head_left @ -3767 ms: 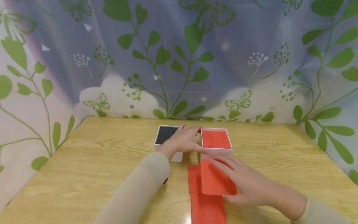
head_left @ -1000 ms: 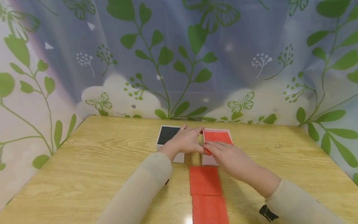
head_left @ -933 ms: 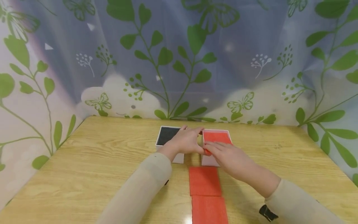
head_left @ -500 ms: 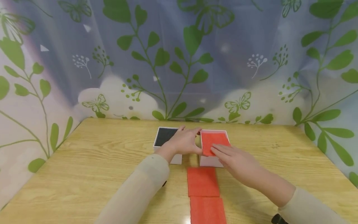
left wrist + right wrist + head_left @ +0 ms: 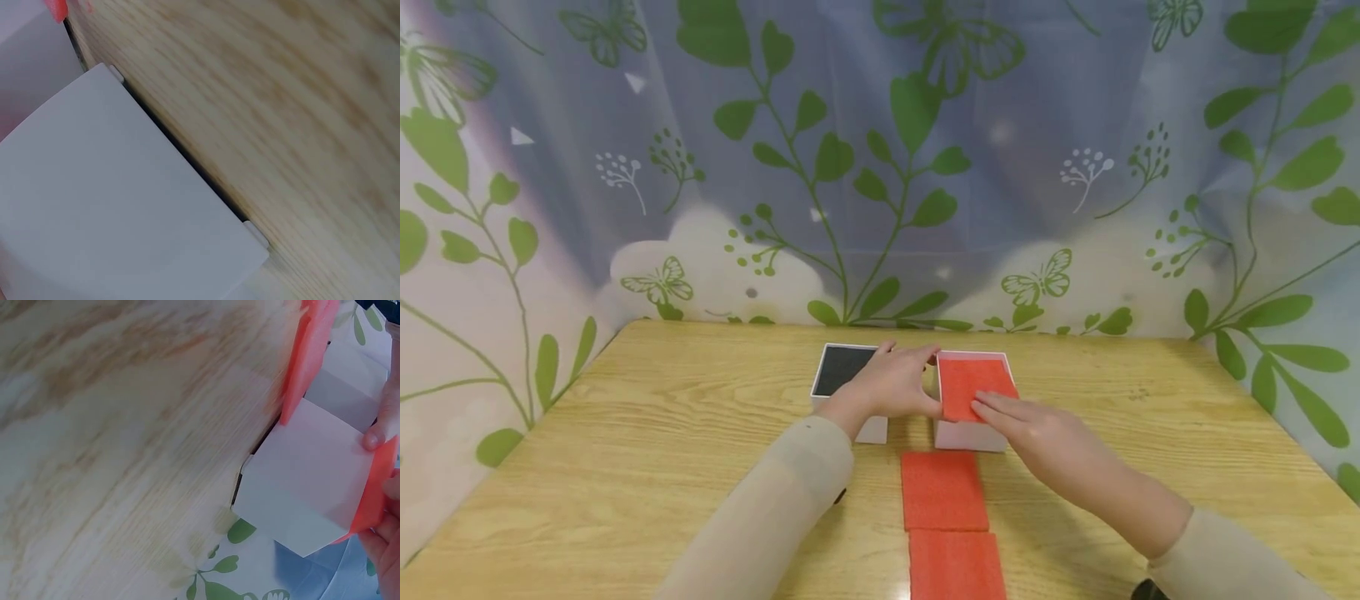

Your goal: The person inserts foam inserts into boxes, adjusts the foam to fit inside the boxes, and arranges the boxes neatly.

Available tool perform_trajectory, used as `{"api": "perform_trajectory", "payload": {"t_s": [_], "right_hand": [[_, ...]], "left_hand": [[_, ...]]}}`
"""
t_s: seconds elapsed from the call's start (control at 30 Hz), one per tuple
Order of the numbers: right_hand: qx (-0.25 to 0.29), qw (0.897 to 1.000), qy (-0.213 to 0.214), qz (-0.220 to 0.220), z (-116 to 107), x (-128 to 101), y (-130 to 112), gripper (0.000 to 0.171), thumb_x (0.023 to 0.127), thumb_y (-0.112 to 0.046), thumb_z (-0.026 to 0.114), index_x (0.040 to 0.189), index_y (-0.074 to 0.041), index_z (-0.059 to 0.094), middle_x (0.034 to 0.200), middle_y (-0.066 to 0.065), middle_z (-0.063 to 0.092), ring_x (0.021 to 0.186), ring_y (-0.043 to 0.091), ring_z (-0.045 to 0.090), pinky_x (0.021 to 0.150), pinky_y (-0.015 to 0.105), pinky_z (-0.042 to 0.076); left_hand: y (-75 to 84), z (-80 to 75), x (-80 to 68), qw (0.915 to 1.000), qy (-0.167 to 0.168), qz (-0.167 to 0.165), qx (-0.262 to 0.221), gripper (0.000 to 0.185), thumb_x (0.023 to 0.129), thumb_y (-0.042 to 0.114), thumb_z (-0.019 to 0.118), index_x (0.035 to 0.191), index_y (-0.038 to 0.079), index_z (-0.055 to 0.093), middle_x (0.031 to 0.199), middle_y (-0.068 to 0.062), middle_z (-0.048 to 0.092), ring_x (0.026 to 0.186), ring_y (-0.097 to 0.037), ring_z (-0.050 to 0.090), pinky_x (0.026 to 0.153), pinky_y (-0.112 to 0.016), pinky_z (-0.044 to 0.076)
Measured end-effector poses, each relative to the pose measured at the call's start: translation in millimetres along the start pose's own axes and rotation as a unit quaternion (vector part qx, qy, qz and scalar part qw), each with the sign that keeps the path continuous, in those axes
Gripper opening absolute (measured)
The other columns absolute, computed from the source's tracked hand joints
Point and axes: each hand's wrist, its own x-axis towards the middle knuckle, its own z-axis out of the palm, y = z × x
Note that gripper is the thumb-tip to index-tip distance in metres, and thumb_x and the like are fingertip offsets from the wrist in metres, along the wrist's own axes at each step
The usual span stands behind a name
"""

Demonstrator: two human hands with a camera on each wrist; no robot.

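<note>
In the head view, a white box [image 5: 970,437] stands on the table with a red square sheet [image 5: 973,383] over its top, overlapping the near rim. My left hand [image 5: 891,383] spans the box's left side, its thumb at the near corner and its fingers at the far one. My right hand [image 5: 1037,433] holds the sheet near its front right corner, fingertips lying over it. The right wrist view shows the left thumb [image 5: 375,434] against the box corner and the sheet's edge [image 5: 375,497] at the right fingers. Most of the box's inside is hidden.
Left of it, partly behind my left hand, stands another white box [image 5: 872,429] with a black sheet [image 5: 838,371] in its top. Two red squares, one [image 5: 943,492] beyond the other [image 5: 957,567], lie nearer on the wooden table [image 5: 662,467]. A patterned curtain [image 5: 992,183] hangs behind.
The right hand has carried a red sheet from over the table squares onto the box, then slid slightly right, uncovering more of it. The left hand has stayed at the box's side.
</note>
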Motion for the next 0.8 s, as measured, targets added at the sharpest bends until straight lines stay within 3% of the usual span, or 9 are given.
{"api": "perform_trajectory", "payload": {"t_s": [0.8], "right_hand": [[-0.006, 0.999, -0.044, 0.031, 3.3, 5.6, 4.4, 0.055, 0.072, 0.012, 0.072, 0.124, -0.001, 0.059, 0.122, 0.015, 0.059, 0.099, 0.028, 0.063, 0.063, 0.032, 0.055]], "left_hand": [[1.4, -0.5, 1.3, 0.9999, -0.003, -0.009, 0.011, 0.099, 0.070, 0.063, 0.068, 0.147, 0.013, 0.030, 0.133, 0.004, 0.052, 0.120, -0.011, 0.048, 0.112, -0.044, 0.008]]}}
